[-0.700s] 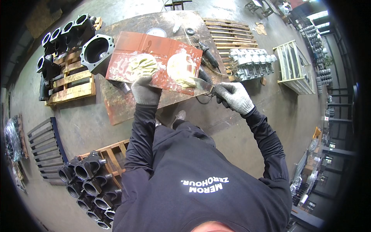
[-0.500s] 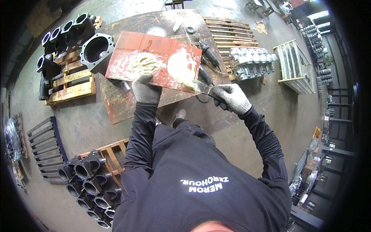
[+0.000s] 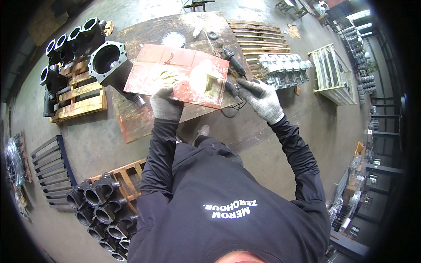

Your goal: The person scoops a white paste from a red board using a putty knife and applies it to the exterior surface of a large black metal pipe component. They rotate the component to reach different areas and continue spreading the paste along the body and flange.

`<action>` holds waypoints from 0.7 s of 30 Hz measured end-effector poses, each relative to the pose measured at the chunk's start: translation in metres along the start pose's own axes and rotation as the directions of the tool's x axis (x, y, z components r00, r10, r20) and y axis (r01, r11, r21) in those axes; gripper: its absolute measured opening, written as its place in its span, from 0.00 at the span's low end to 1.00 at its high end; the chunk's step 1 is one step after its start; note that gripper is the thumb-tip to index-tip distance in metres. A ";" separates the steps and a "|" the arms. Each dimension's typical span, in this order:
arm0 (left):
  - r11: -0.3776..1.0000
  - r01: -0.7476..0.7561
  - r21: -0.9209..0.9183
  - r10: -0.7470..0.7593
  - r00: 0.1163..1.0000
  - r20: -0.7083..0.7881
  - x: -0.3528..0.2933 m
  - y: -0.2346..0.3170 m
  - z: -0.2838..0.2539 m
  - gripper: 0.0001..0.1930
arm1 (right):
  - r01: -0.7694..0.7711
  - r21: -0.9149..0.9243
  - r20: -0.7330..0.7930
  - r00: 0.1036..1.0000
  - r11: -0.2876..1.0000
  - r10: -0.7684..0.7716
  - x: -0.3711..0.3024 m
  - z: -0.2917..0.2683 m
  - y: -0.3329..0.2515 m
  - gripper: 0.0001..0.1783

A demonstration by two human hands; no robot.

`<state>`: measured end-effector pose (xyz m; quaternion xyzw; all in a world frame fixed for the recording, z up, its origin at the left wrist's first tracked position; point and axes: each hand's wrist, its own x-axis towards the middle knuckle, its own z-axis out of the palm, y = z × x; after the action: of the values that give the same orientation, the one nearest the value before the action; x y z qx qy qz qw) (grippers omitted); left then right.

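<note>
Paste-smeared red panel (image 3: 151, 52) at 11 o'clock over worn table (image 3: 136, 120), left hand (image 3: 166, 105) fingers clamped on near edge, right hand (image 3: 265, 104) at 2, can't tell finger grip; pallet (image 3: 85, 104) at 10 on grey floor (image 3: 280, 175).

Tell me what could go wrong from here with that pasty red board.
The left hand grips the red board at its near edge, so pressure from the scraper in the right hand might tip it. The cream paste near the board's right end could drop off. A black power tool lies just beyond that end, so stray paste might foul it.
</note>
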<state>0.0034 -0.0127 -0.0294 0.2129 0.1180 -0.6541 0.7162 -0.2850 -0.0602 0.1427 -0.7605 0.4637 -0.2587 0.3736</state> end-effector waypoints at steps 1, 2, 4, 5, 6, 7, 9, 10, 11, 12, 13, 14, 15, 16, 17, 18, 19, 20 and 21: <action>0.999 0.019 -0.035 -0.018 1.000 0.015 -0.001 0.000 0.003 0.20 | 0.145 -0.043 -0.028 0.989 0.989 -0.146 -0.002 0.003 0.005 0.18; 0.998 0.032 -0.059 -0.027 0.996 0.086 -0.002 -0.001 0.005 0.24 | 0.228 -0.130 -0.056 0.970 0.965 -0.237 -0.004 0.008 0.009 0.19; 0.997 -0.038 0.065 0.025 0.984 0.178 -0.004 -0.001 0.007 0.23 | 0.345 -0.311 -0.068 0.921 0.886 -0.383 -0.009 0.010 0.016 0.21; 0.984 -0.084 0.156 0.054 0.981 0.188 -0.005 -0.002 0.007 0.23 | 0.344 -0.328 -0.073 0.919 0.880 -0.387 -0.013 0.010 0.018 0.21; 0.990 -0.080 0.117 0.045 0.959 0.280 -0.006 -0.003 0.007 0.22 | 0.336 -0.345 -0.071 0.922 0.876 -0.381 -0.016 0.010 0.019 0.21; 0.991 -0.080 0.107 0.043 0.950 0.309 -0.006 -0.004 0.007 0.21 | 0.345 -0.359 -0.066 0.917 0.867 -0.392 -0.018 0.008 0.020 0.21; 0.861 -0.265 0.434 0.114 0.932 0.343 -0.009 -0.003 0.006 0.19 | 0.353 -0.387 -0.049 0.915 0.852 -0.401 -0.022 0.003 0.021 0.22; 0.588 -0.401 0.703 0.177 0.911 0.372 -0.012 -0.002 0.006 0.18 | 0.352 -0.386 -0.046 0.916 0.853 -0.399 -0.024 0.001 0.021 0.22; 0.226 -0.453 0.862 0.223 0.886 0.407 -0.013 -0.003 0.006 0.16 | 0.351 -0.386 -0.042 0.917 0.853 -0.396 -0.026 -0.002 0.021 0.22; 0.550 -0.398 0.734 0.176 0.915 0.364 -0.014 -0.004 0.007 0.16 | 0.351 -0.382 -0.043 0.917 0.855 -0.396 -0.028 -0.003 0.021 0.22; 0.810 -0.277 0.517 0.112 0.938 0.327 -0.012 -0.005 0.009 0.15 | 0.347 -0.400 -0.039 0.918 0.848 -0.394 -0.031 -0.005 0.021 0.22; 0.906 -0.199 0.375 0.074 0.944 0.322 -0.012 -0.006 0.010 0.15 | 0.340 -0.413 -0.033 0.921 0.845 -0.388 -0.035 -0.007 0.020 0.22; 0.969 -0.110 0.221 0.036 0.948 0.316 -0.011 -0.007 0.011 0.15 | 0.336 -0.425 -0.026 0.924 0.840 -0.382 -0.039 -0.010 0.019 0.22; 0.973 -0.107 0.206 0.036 0.947 0.320 -0.011 -0.008 0.011 0.16 | 0.331 -0.437 -0.019 0.926 0.836 -0.376 -0.041 -0.012 0.017 0.22; 0.972 -0.108 0.209 0.036 0.946 0.323 -0.010 -0.008 0.012 0.16 | 0.322 -0.443 -0.024 0.929 0.837 -0.369 -0.044 -0.013 0.016 0.22; 0.971 -0.109 0.213 0.035 0.945 0.325 -0.010 -0.008 0.012 0.17 | 0.319 -0.445 -0.020 0.931 0.837 -0.366 -0.047 -0.015 0.015 0.22; 0.965 -0.116 0.234 0.035 0.945 0.324 -0.009 -0.007 0.012 0.18 | 0.316 -0.446 -0.015 0.933 0.837 -0.360 -0.049 -0.018 0.013 0.22; 0.972 -0.077 0.221 0.021 0.969 0.245 -0.008 -0.006 0.013 0.19 | 0.314 -0.446 -0.010 0.935 0.838 -0.356 -0.051 -0.019 0.012 0.22; 0.990 -0.043 0.136 -0.003 0.948 0.320 -0.008 -0.005 0.013 0.21 | 0.288 -0.453 -0.009 0.945 0.844 -0.327 -0.055 -0.021 0.010 0.22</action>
<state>-0.0038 -0.0119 -0.0153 0.1556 -0.0480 -0.6792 0.7156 -0.3299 -0.0209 0.1442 -0.8782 0.3982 -0.2347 0.1228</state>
